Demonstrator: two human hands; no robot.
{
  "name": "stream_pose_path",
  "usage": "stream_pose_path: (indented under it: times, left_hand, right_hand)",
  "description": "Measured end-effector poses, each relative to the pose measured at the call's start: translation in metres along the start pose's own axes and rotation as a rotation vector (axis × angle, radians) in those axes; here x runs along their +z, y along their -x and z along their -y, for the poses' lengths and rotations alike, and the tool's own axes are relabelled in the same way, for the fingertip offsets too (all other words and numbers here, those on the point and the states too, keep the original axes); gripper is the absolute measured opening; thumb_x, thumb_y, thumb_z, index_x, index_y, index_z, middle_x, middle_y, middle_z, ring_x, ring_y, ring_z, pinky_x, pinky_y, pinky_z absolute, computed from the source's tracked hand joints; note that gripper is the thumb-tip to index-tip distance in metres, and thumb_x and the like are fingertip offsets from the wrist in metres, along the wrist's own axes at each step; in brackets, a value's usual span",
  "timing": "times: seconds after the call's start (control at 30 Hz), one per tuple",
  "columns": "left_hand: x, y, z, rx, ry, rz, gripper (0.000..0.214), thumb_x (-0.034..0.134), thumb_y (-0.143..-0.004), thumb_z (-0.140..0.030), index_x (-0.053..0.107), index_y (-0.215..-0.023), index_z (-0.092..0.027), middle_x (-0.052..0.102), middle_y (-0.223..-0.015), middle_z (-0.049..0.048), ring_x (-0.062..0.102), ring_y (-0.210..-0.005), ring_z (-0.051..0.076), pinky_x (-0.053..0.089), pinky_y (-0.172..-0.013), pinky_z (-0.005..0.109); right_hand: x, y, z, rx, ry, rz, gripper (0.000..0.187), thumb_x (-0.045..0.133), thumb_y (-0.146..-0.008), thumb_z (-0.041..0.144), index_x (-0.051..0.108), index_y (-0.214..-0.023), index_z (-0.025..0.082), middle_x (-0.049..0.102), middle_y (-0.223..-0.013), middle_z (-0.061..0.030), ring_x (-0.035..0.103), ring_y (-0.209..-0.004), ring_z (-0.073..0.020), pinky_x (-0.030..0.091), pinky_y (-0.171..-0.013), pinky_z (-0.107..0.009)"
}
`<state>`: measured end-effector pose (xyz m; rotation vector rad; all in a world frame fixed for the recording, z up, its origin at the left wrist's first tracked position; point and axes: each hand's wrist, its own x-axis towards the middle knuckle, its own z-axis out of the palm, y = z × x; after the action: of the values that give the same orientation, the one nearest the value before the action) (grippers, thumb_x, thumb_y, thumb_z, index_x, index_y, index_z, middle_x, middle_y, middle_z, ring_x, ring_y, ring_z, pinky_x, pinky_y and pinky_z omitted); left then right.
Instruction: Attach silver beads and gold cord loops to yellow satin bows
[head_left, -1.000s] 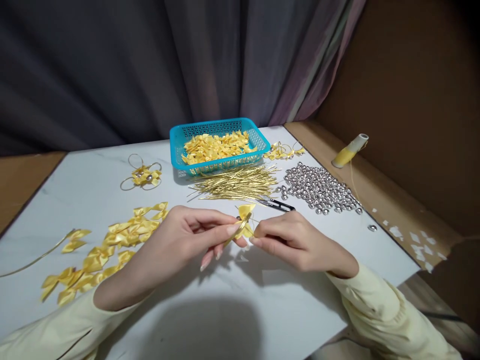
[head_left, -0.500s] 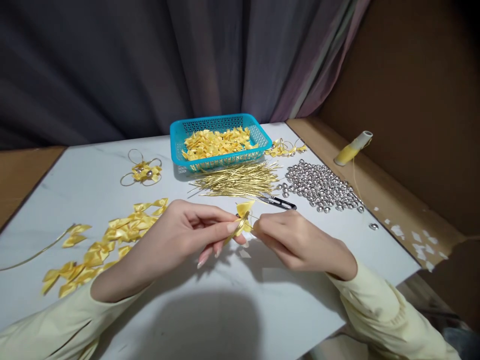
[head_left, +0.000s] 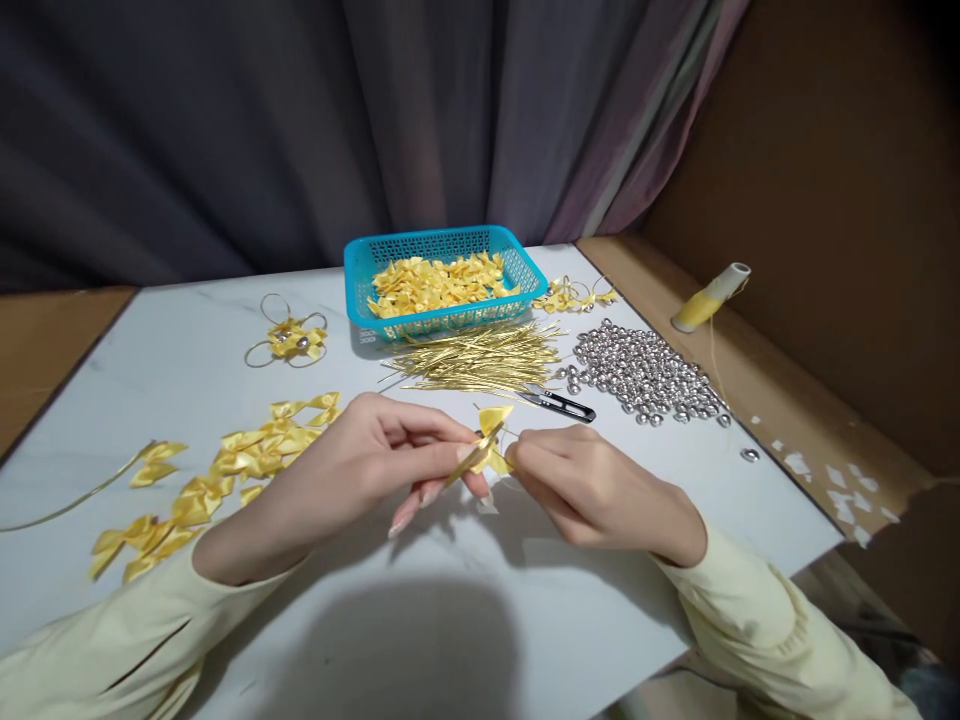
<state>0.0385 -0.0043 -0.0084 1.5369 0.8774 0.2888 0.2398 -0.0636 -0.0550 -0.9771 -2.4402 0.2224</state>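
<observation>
My left hand (head_left: 405,455) pinches a yellow satin ribbon bow (head_left: 493,420) between thumb and forefinger, its other fingers curled loosely below. A narrow gold strip crosses the bow at the thumb tip. Close on the bow's right side, my right hand (head_left: 589,480) is closed with its fingertips pinched. A thin strand runs from the bow into those fingertips, which are partly hidden. Just beyond the hands lie black thread snips (head_left: 556,402) and a pile of gold twist ties (head_left: 472,358). Loose yellow bows (head_left: 255,452) lie beside my left forearm.
A blue basket (head_left: 446,322) of yellow bows stands at the back. Silver beads (head_left: 645,372) are heaped at right, near a yellow thread spool (head_left: 709,298) and white scraps (head_left: 796,463). Bows with gold loops (head_left: 296,342) lie at back left, others (head_left: 570,295) behind the beads.
Both hands stay together at the bow, with the bow and gold strip tilted slightly differently. The whole view has shifted a little.
</observation>
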Motion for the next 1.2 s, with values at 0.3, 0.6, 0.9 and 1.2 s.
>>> stream_pose_path:
  times: [0.3,0.6,0.9,1.2]
  left_hand:
    - [0.0,-0.003,-0.001,-0.03,0.146,0.05,0.022,0.057,-0.081,-0.022,0.072,-0.067,-0.015,0.04,-0.036,-0.0058,0.032,-0.033,0.003,0.031,-0.032,0.01]
    - [-0.002,-0.007,0.005,-0.021,0.213,0.098,0.021,0.059,-0.081,-0.022,0.073,-0.068,-0.013,0.038,-0.04,-0.0059,0.032,-0.034,0.002,0.029,-0.032,0.01]
    - [-0.002,-0.005,0.004,-0.023,0.251,0.091,0.023,0.053,-0.081,-0.01,0.071,-0.067,-0.011,0.037,-0.038,-0.007,0.03,-0.033,0.001,0.032,-0.034,0.009]
    - [-0.004,0.006,-0.004,0.036,0.199,0.018,0.02,0.056,-0.082,-0.019,0.071,-0.069,-0.012,0.065,-0.061,0.002,0.039,-0.042,0.003,0.038,-0.035,0.009]
  right_hand:
    - [0.003,-0.002,0.002,0.003,-0.017,-0.036,0.02,0.033,-0.078,0.004,0.033,-0.066,0.02,0.03,-0.061,0.0019,0.022,-0.054,-0.0116,0.024,-0.05,-0.026]
    - [0.007,-0.002,0.003,0.017,-0.046,-0.049,0.019,0.033,-0.076,0.003,0.034,-0.067,0.02,0.032,-0.061,0.0018,0.021,-0.053,-0.0114,0.024,-0.049,-0.025]
    - [0.013,-0.005,0.006,0.052,-0.174,-0.137,0.018,0.035,-0.082,0.007,0.036,-0.068,0.019,0.031,-0.06,0.0029,0.026,-0.051,-0.0102,0.024,-0.049,-0.023]
    - [0.009,-0.01,0.009,0.234,-0.384,-0.01,0.019,0.035,-0.094,0.023,0.047,-0.08,0.017,0.045,-0.066,0.0019,0.041,-0.057,-0.0086,0.032,-0.056,-0.02]
